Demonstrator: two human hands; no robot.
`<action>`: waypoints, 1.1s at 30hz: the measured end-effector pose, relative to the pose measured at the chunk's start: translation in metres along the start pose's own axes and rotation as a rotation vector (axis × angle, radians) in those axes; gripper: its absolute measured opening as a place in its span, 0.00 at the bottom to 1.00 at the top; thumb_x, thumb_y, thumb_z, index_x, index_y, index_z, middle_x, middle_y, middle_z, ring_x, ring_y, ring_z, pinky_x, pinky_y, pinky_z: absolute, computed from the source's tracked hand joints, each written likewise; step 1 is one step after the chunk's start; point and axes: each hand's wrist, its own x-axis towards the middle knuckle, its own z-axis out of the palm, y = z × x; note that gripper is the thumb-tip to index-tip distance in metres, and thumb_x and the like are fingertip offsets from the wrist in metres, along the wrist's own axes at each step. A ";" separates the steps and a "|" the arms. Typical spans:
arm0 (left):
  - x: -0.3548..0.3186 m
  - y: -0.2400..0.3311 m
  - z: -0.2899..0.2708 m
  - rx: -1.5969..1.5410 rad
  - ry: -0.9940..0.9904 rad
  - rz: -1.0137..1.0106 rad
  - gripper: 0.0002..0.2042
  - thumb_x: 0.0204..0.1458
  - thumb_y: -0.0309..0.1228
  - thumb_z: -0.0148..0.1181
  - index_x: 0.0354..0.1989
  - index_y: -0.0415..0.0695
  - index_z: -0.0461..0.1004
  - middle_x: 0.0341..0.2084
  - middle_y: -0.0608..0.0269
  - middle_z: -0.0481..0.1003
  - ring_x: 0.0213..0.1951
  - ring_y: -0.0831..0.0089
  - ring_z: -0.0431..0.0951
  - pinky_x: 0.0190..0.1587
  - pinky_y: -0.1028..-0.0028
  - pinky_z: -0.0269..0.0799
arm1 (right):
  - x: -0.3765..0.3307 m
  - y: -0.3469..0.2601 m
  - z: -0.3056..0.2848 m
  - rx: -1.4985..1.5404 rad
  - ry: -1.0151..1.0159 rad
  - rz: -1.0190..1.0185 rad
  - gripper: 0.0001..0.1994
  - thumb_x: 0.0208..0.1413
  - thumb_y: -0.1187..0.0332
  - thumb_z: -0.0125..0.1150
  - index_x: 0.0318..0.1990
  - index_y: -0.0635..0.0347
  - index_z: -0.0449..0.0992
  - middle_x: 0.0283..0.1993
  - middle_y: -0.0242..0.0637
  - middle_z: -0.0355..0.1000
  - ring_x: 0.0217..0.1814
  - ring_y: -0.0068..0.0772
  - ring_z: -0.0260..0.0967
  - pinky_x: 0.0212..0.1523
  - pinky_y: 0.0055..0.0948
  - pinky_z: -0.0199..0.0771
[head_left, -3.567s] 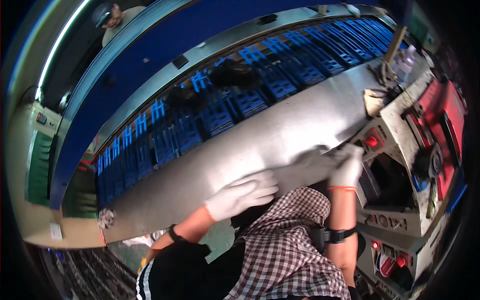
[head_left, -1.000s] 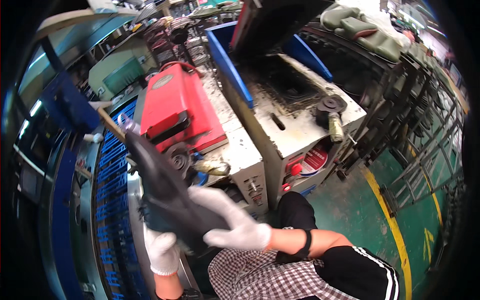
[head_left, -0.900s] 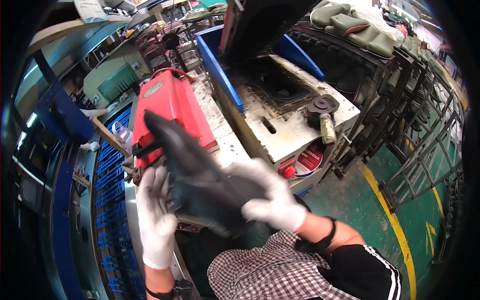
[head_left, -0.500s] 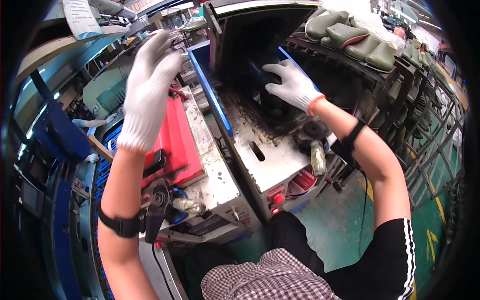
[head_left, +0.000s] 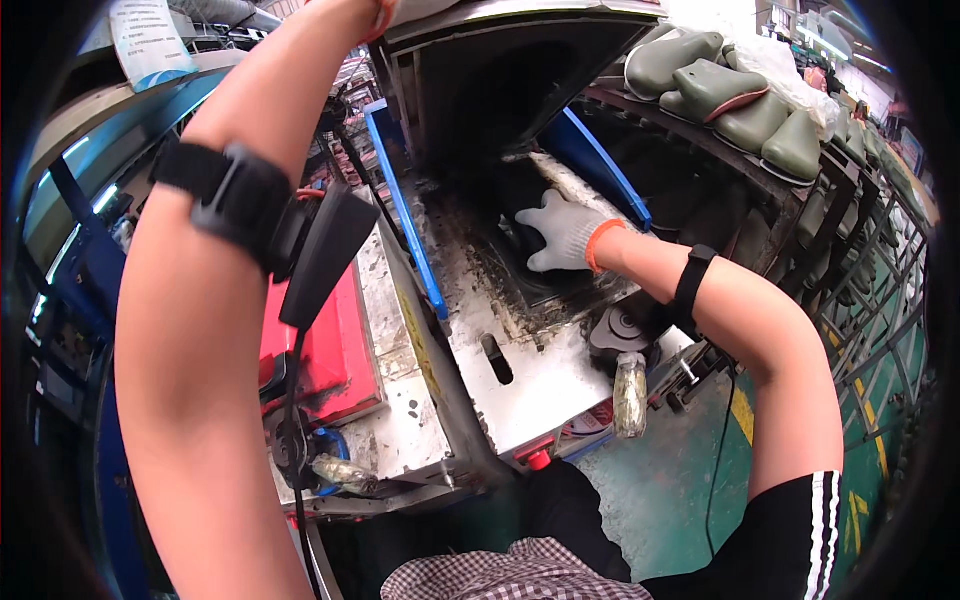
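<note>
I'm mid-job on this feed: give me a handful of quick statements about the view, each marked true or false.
1. The right hand is at the dark recess. True.
2. That hand is bare. False: it wears a white glove.
3. The black-lined lid stands raised. True.
4. The right hand is clenched in a fist. False: it is spread open.
5. The left hand is partly cut off by the picture's top edge. True.

Overhead light brightens the near edge of the machine's white top (head_left: 540, 395), while toward its far edge the raised lid (head_left: 485, 105) lies in near-black shadow. Beyond the far right corner, glare bleaches a plastic sheet (head_left: 780, 78) and detail softens — the fisheye rim bends edges, then goes black.
</note>
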 end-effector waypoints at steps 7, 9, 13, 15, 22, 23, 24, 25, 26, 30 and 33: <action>0.022 -0.009 0.025 -0.242 -0.020 -0.031 0.36 0.58 0.59 0.55 0.61 0.38 0.74 0.57 0.40 0.77 0.59 0.47 0.76 0.64 0.60 0.67 | -0.016 0.014 -0.015 0.114 -0.063 -0.051 0.46 0.47 0.45 0.72 0.73 0.51 0.65 0.70 0.64 0.59 0.71 0.63 0.62 0.70 0.44 0.65; 0.022 0.007 0.048 -0.479 0.033 -0.061 0.42 0.55 0.62 0.59 0.64 0.35 0.72 0.62 0.39 0.73 0.63 0.47 0.73 0.66 0.60 0.66 | -0.046 0.021 -0.025 0.124 -0.044 -0.043 0.46 0.48 0.47 0.73 0.74 0.53 0.64 0.70 0.64 0.60 0.73 0.61 0.60 0.73 0.42 0.61; -0.013 0.025 0.066 -0.551 0.131 -0.034 0.34 0.56 0.48 0.61 0.65 0.35 0.70 0.59 0.38 0.74 0.62 0.49 0.73 0.66 0.62 0.66 | -0.121 0.001 -0.049 0.238 0.124 -0.221 0.36 0.55 0.52 0.68 0.69 0.59 0.68 0.68 0.59 0.64 0.71 0.56 0.63 0.71 0.41 0.64; -0.038 0.053 0.083 -0.526 0.275 -0.051 0.27 0.53 0.40 0.61 0.60 0.38 0.75 0.54 0.38 0.76 0.60 0.48 0.75 0.64 0.60 0.69 | -0.162 -0.019 -0.044 0.278 0.231 -0.275 0.31 0.55 0.53 0.68 0.63 0.59 0.74 0.60 0.52 0.71 0.64 0.52 0.68 0.68 0.42 0.66; -0.110 0.123 0.139 -0.634 0.382 0.068 0.12 0.47 0.29 0.63 0.41 0.43 0.80 0.35 0.51 0.80 0.41 0.49 0.80 0.48 0.55 0.75 | -0.239 -0.072 0.025 0.224 0.438 -0.304 0.15 0.46 0.56 0.76 0.40 0.48 0.83 0.43 0.34 0.77 0.65 0.49 0.68 0.74 0.64 0.50; -0.117 0.130 0.146 -0.664 0.360 0.089 0.10 0.46 0.30 0.64 0.38 0.44 0.80 0.32 0.52 0.79 0.38 0.49 0.79 0.46 0.55 0.74 | -0.242 -0.074 0.032 0.226 0.522 -0.262 0.12 0.46 0.60 0.76 0.37 0.48 0.83 0.42 0.33 0.76 0.64 0.48 0.69 0.74 0.64 0.52; -0.126 0.135 0.147 -0.683 0.336 0.105 0.09 0.46 0.30 0.65 0.35 0.44 0.79 0.29 0.52 0.79 0.35 0.49 0.79 0.44 0.55 0.74 | -0.242 -0.074 0.036 0.220 0.530 -0.264 0.12 0.46 0.60 0.76 0.37 0.48 0.83 0.42 0.33 0.76 0.64 0.48 0.69 0.74 0.64 0.52; -0.135 0.143 0.152 -0.681 0.375 0.078 0.07 0.46 0.32 0.67 0.31 0.44 0.79 0.27 0.55 0.78 0.33 0.50 0.79 0.41 0.55 0.73 | -0.241 -0.073 0.040 0.235 0.576 -0.289 0.11 0.46 0.61 0.75 0.38 0.48 0.83 0.41 0.33 0.76 0.64 0.47 0.70 0.73 0.63 0.54; -0.141 0.150 0.160 -0.686 0.387 0.056 0.06 0.46 0.32 0.68 0.30 0.45 0.79 0.25 0.56 0.78 0.32 0.52 0.78 0.39 0.56 0.72 | -0.240 -0.073 0.043 0.250 0.621 -0.314 0.10 0.46 0.63 0.75 0.38 0.48 0.82 0.40 0.33 0.76 0.63 0.47 0.70 0.72 0.63 0.55; -0.166 0.167 0.178 -0.675 0.452 0.053 0.05 0.46 0.32 0.68 0.28 0.47 0.78 0.22 0.58 0.75 0.29 0.55 0.76 0.39 0.57 0.70 | -0.249 -0.067 0.041 0.204 0.705 -0.314 0.14 0.38 0.73 0.70 0.37 0.49 0.82 0.39 0.32 0.77 0.58 0.45 0.74 0.69 0.60 0.60; -0.173 0.171 0.182 -0.673 0.444 0.039 0.05 0.47 0.31 0.68 0.28 0.46 0.78 0.22 0.58 0.75 0.31 0.55 0.76 0.41 0.57 0.69 | -0.256 -0.028 0.047 0.194 0.906 -0.237 0.16 0.38 0.79 0.64 0.38 0.52 0.80 0.37 0.34 0.76 0.51 0.46 0.75 0.63 0.55 0.66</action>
